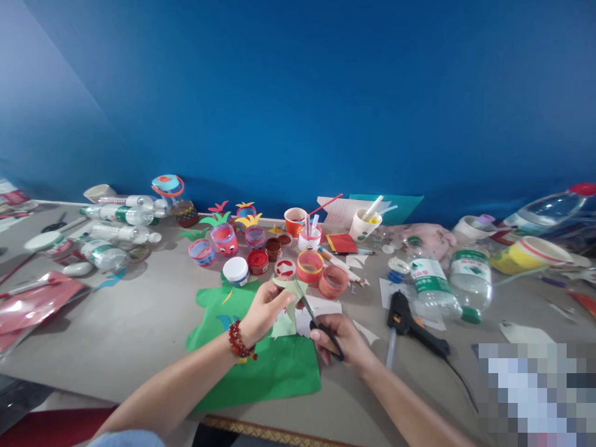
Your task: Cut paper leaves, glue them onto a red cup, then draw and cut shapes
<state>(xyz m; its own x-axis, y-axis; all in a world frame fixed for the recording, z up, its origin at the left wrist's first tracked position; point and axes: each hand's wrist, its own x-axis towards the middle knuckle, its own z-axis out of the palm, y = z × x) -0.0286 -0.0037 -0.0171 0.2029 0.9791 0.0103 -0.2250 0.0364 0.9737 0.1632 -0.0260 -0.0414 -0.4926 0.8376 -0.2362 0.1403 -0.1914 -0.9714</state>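
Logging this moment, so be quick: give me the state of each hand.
Left hand: closed, holding light green paper.
Right hand: closed, holding scissors by the handles.

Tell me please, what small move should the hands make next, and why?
Probably make one small, careful snip: the right hand holds the scissors by the handles, the blades reach the pale green paper, and the left hand grips that paper near the blades, so the fingers should keep clear.

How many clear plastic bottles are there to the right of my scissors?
3: a bottle behind the glue gun, another bottle beside the first, and a red-capped bottle farther right. Others may be hidden.
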